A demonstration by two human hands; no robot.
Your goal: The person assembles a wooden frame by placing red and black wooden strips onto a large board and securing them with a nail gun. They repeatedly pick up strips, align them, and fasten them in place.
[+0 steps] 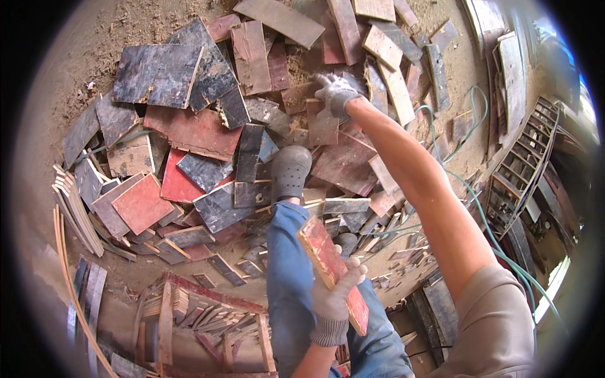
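My left hand [337, 295], in a grey-white knit glove, is closed around a narrow red plywood board [328, 261] with pale cut edges, held tilted over my legs. My right arm stretches far forward over the scrap pile. At its end, my gloved right hand [332, 90] has its fingers stretched out, slightly blurred, just above a brownish board piece [322, 126]. Nothing shows in its grasp. Around it lie a worn reddish-brown board [251, 57], a pale strip [397, 91] and a broad dark red panel [345, 162].
Black and red plywood offcuts [154, 75] lie heaped at left. My grey clog [291, 169] stands among them. A wooden frame [165, 324] at lower left holds stacked strips. A green hose [472, 183] winds down the right, beside a ladder-like rack [526, 160] and leaning panels [512, 82].
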